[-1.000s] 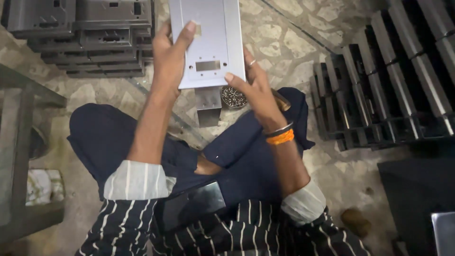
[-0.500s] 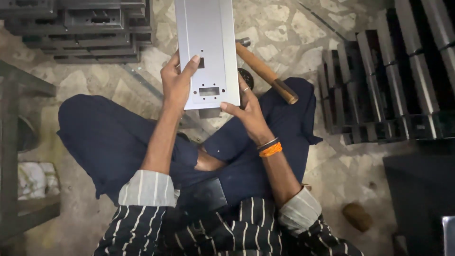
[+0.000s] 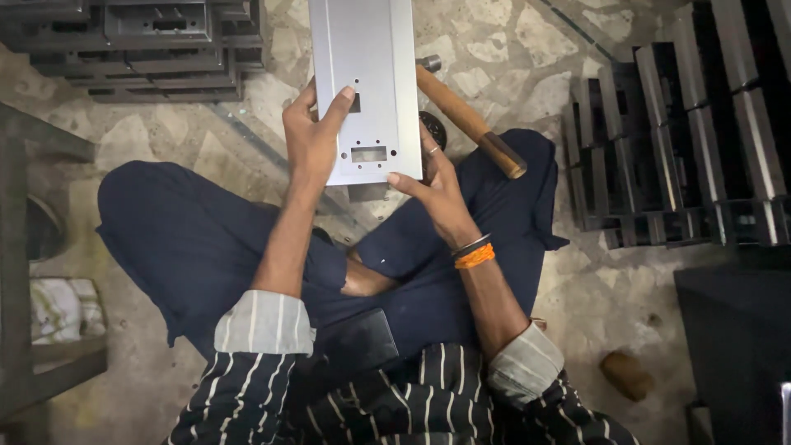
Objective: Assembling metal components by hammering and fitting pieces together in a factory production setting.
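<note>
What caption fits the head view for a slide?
Seated cross-legged, both hands, left and right, hold a grey metal panel above a hammer.

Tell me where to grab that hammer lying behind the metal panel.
Probably by the free end of the wooden handle of the hammer, coming from the person's right. That end lies bare over the knee; the head end is tucked behind the grey panel held by both hands.

Dim stone-chip floor (image 3: 511, 49), perhaps terrazzo.

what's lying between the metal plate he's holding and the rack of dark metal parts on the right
In the head view, a wooden-handled hammer lies there on the stone floor, its handle end resting on the knee, between the grey metal plate and the dark metal parts.
</note>
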